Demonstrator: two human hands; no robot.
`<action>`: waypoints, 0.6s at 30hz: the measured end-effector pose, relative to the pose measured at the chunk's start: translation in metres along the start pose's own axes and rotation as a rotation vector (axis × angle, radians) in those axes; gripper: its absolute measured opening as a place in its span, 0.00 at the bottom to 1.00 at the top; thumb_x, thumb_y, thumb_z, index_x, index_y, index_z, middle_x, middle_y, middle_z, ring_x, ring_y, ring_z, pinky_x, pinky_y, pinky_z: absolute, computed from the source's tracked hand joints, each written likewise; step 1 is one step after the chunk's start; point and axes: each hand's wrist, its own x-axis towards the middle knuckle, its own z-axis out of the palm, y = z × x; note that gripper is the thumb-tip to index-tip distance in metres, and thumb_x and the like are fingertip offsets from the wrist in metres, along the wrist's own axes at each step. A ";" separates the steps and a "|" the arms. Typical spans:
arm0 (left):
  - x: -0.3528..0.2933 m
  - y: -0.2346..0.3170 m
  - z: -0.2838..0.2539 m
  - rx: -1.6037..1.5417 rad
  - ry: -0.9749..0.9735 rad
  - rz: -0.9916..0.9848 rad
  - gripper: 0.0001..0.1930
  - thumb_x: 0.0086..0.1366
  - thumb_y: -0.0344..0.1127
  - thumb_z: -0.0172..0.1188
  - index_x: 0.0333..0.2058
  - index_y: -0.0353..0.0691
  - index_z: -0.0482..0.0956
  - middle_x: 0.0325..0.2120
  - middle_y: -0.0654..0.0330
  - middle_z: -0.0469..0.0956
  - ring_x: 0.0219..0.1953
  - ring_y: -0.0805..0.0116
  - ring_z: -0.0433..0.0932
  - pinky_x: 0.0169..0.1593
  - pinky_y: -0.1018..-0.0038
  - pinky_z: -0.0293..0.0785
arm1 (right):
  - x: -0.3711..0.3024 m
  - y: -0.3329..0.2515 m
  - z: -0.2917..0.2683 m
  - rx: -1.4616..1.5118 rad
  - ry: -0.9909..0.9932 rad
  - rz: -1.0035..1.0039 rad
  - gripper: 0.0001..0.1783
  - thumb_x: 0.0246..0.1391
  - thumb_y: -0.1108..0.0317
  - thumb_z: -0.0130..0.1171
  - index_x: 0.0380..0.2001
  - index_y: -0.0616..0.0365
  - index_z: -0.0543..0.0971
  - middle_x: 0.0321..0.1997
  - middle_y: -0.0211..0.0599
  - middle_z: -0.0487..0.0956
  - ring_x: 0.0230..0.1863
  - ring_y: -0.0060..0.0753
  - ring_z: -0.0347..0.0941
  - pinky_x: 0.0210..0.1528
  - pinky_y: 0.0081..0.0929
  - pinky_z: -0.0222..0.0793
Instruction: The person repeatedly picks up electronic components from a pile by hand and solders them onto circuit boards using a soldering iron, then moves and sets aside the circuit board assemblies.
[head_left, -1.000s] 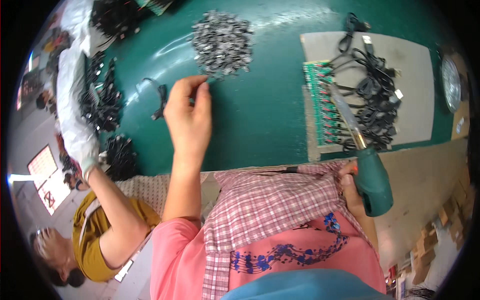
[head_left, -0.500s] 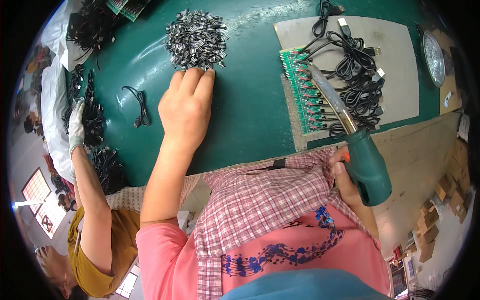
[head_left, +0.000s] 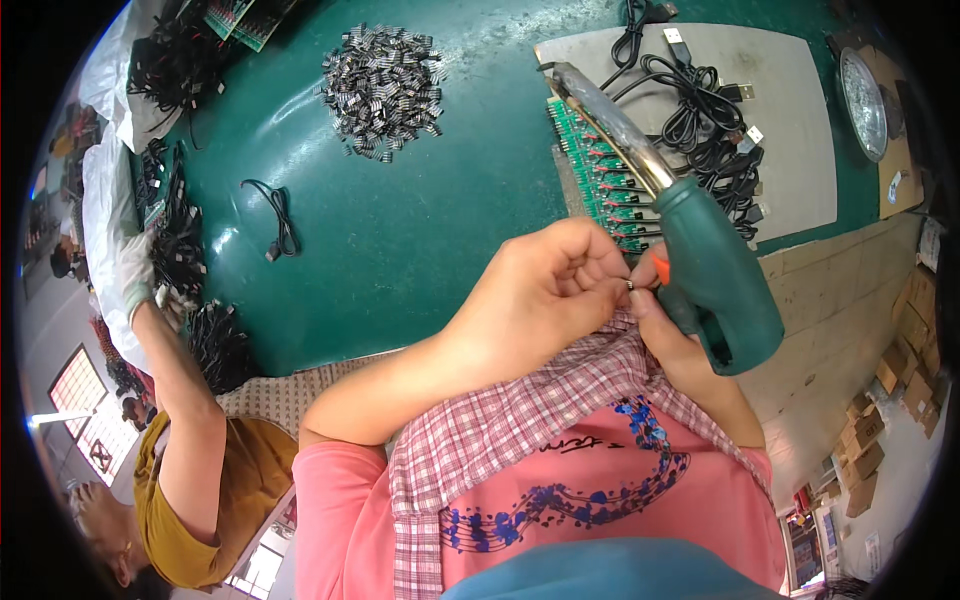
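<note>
My left hand [head_left: 555, 285] is closed, pinching a tiny dark connector [head_left: 630, 286] with metal pins in front of my apron. Meeting it there is my right hand [head_left: 675, 335], its thumb and finger at the same connector while it also holds a green soldering gun [head_left: 722, 270]. The gun's metal barrel points up and left across a row of small green circuit boards [head_left: 585, 160]. Black USB cables [head_left: 695, 120] run from those boards in coiled bundles over a grey sheet [head_left: 795, 90]. A heap of small black pin connectors [head_left: 382, 90] lies farther back on the green table.
One short black cable [head_left: 284, 222] lies alone on the green table [head_left: 400, 240]. At left, a co-worker's gloved hand [head_left: 138, 268] touches black cable bundles [head_left: 180, 225] beside white plastic bags [head_left: 105, 190]. A round clear-covered dish [head_left: 862, 105] stands at far right. Cardboard boxes [head_left: 860, 440] sit beyond the table.
My left hand has moved from the connector heap down and right to my right hand, carrying a small connector. The soldering gun has shifted slightly up and left. The co-worker's gloved hand has moved slightly nearer.
</note>
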 end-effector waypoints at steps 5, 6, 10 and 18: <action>0.002 0.004 0.003 0.054 -0.004 -0.089 0.07 0.62 0.19 0.55 0.40 0.32 0.72 0.34 0.62 0.77 0.41 0.76 0.77 0.46 0.79 0.75 | 0.000 0.007 0.000 -0.123 -0.015 -0.063 0.16 0.49 0.82 0.57 0.44 0.63 0.73 0.35 0.35 0.75 0.34 0.24 0.71 0.35 0.21 0.68; 0.002 0.004 0.003 0.057 -0.005 -0.085 0.07 0.62 0.19 0.55 0.40 0.32 0.72 0.34 0.62 0.77 0.41 0.76 0.77 0.46 0.79 0.75 | 0.000 0.007 0.002 -0.057 0.066 0.010 0.12 0.49 0.80 0.60 0.39 0.64 0.77 0.35 0.37 0.78 0.34 0.31 0.75 0.36 0.26 0.71; 0.003 0.008 0.002 0.191 0.021 -0.117 0.06 0.63 0.21 0.54 0.39 0.32 0.73 0.32 0.64 0.77 0.37 0.79 0.76 0.42 0.82 0.74 | 0.005 0.011 0.000 -0.085 0.000 -0.081 0.21 0.51 0.85 0.54 0.49 0.63 0.69 0.34 0.31 0.72 0.31 0.17 0.66 0.32 0.16 0.63; 0.024 0.011 -0.022 0.392 0.309 0.053 0.07 0.67 0.35 0.51 0.34 0.39 0.73 0.17 0.68 0.73 0.18 0.84 0.66 0.21 0.85 0.60 | -0.005 0.003 -0.005 0.116 0.073 0.165 0.11 0.53 0.78 0.56 0.41 0.64 0.76 0.34 0.36 0.78 0.33 0.28 0.74 0.37 0.25 0.71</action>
